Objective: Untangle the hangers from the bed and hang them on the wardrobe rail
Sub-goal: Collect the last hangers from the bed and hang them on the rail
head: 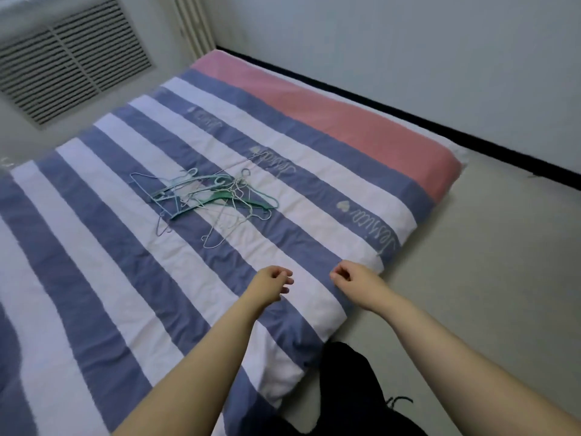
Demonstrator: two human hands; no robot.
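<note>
A tangled pile of hangers (206,196), thin wire ones in white, light blue and green, lies on the bed's striped blue-and-white quilt (94,247). My left hand (272,283) hovers over the quilt near its front edge, fingers loosely curled, holding nothing. My right hand (355,283) is beside it, about level, fingers also loosely curled and empty. Both hands are well short of the hangers, which lie farther up the bed. No wardrobe rail is in view.
A pink sheet (361,121) shows along the bed's far right side, next to a white wall with a black skirting strip (408,114). A slatted vent panel (69,64) is on the wall at the upper left. Grey floor (487,262) runs along the right.
</note>
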